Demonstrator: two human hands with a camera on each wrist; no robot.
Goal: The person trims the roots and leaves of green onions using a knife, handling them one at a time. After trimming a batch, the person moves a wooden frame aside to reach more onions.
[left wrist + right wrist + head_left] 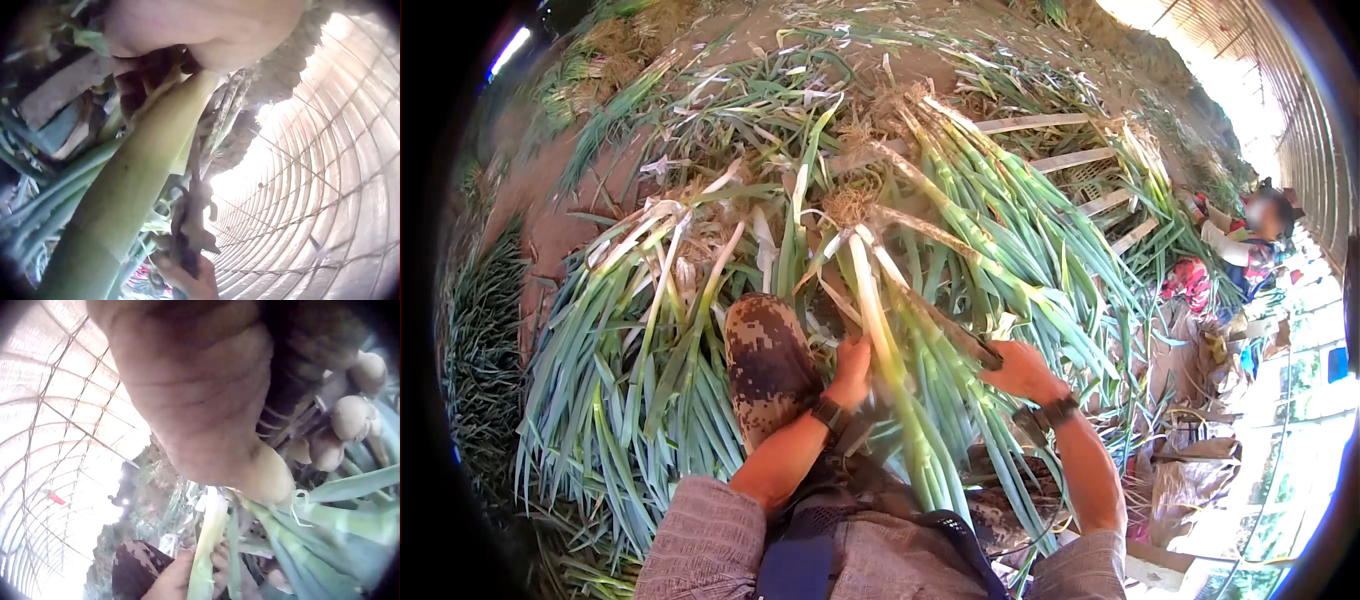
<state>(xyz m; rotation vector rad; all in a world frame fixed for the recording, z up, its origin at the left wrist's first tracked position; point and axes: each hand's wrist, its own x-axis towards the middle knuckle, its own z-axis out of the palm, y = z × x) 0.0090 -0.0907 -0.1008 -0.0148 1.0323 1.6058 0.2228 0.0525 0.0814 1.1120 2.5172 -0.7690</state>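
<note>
My left hand (pixel 850 372) grips a large green onion (pixel 872 310), its fingers wrapped round the stalk in the right wrist view. Pale stem and bushy roots (pixel 850 205) point away from me, and the green leaves hang toward my lap. In the left wrist view the thick stalk (pixel 134 169) runs down from under the left hand (pixel 206 34). My right hand (pixel 1022 370) holds the end of a brown, withered leaf strip (pixel 945 318), stretched out to the right of the stalk. The left wrist view also has the right hand (pixel 190 281) on this dark strip (pixel 187 231).
Piles of green onions lie on the left (pixel 630 330) and right (pixel 1040 220). Pale wooden slats (pixel 1070 160) stick out beyond the right pile. A camouflage-covered knee (pixel 768 360) is beside my left hand. Another person (pixel 1250 240) sits at the far right, near plastic bags (pixel 1195 485).
</note>
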